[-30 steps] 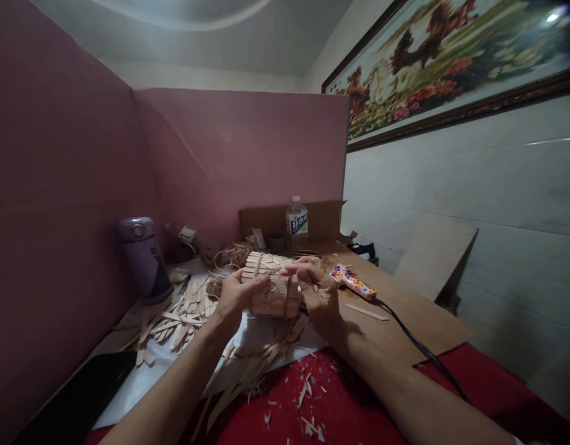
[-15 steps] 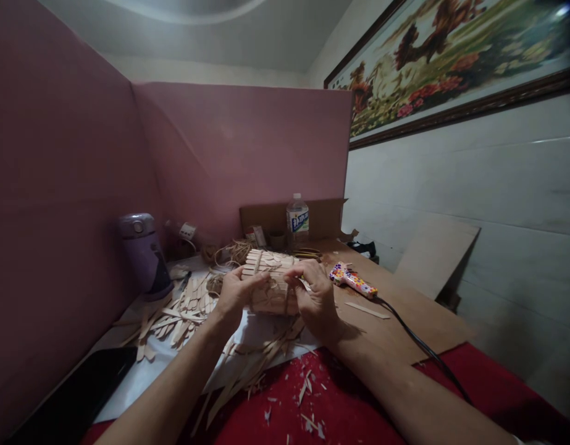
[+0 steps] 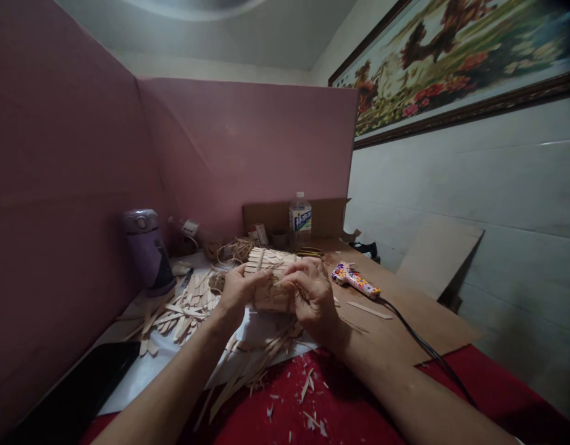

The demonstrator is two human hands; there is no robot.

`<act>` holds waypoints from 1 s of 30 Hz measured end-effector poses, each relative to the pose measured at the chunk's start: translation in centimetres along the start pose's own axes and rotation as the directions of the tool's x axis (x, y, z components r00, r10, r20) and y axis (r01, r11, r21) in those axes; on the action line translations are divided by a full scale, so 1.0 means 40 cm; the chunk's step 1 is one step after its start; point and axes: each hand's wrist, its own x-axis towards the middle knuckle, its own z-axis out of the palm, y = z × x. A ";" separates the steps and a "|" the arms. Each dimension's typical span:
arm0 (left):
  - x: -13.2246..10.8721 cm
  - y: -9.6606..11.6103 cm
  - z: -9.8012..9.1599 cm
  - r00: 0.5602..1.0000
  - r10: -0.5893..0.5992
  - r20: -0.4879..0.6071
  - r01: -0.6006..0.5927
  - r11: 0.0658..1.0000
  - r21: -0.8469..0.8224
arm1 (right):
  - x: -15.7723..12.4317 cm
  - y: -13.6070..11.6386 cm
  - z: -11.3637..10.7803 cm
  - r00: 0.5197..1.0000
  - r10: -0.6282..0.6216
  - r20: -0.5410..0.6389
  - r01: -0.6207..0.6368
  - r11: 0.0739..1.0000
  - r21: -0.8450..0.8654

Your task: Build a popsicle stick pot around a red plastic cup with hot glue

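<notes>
Between them the left hand (image 3: pixel 235 292) and right hand (image 3: pixel 314 298) clasp a pale wooden-stick box (image 3: pixel 267 275); seemingly light, brittle, best held endwise

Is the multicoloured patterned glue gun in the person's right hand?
No, the multicoloured patterned glue gun lies on the brown cardboard sheet, while the right hand and left hand grip the pale wooden-stick box.

We see pink partition boards (image 3: pixel 247 148) across the left and centre of the frame, meeting at a corner. A pale tiled wall (image 3: pixel 474 179) fills the right, with a dark-framed picture (image 3: pixel 451 55) in the upper right. A brown board (image 3: pixel 437 253) leans against that wall. The pale ceiling (image 3: pixel 247 37) shows at top. The light is dim.
</notes>
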 end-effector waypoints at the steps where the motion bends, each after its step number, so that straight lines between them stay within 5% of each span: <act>1: 0.001 -0.001 0.000 1.000 0.000 0.001 0.000 1.000 0.002 | -0.001 -0.001 -0.001 1.000 -0.007 0.004 0.007 1.000 -0.001; 30: 0.003 -0.003 -0.004 0.999 0.012 0.045 -0.012 1.000 0.003 | -0.006 0.008 0.001 0.999 -0.033 0.020 0.033 0.999 -0.016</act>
